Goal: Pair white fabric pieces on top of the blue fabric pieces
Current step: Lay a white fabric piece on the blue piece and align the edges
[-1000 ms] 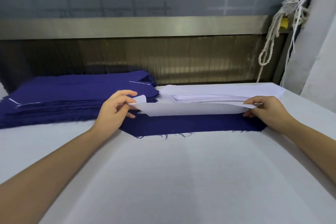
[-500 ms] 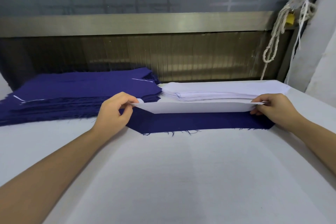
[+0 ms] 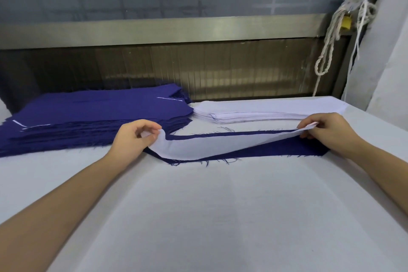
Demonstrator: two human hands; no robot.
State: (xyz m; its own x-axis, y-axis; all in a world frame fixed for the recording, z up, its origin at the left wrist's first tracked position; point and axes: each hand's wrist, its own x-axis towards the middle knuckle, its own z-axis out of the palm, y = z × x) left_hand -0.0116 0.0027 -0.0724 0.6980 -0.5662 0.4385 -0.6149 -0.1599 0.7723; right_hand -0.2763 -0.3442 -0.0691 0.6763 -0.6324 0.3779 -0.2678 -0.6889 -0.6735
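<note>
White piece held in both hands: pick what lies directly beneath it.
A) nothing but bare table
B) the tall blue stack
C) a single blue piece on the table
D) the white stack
C: the white piece, pinched at its ends by the left hand and the right hand, sags onto a single blue piece lying flat on the table, in front of both stacks.

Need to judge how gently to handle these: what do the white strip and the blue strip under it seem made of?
The white strip looks like thin matte cloth, perhaps interfacing: it sags limply between the left hand and right hand. The blue strip looks like matte woven cloth: loose threads fray from its cut edges. The fibre cannot be told.
</note>
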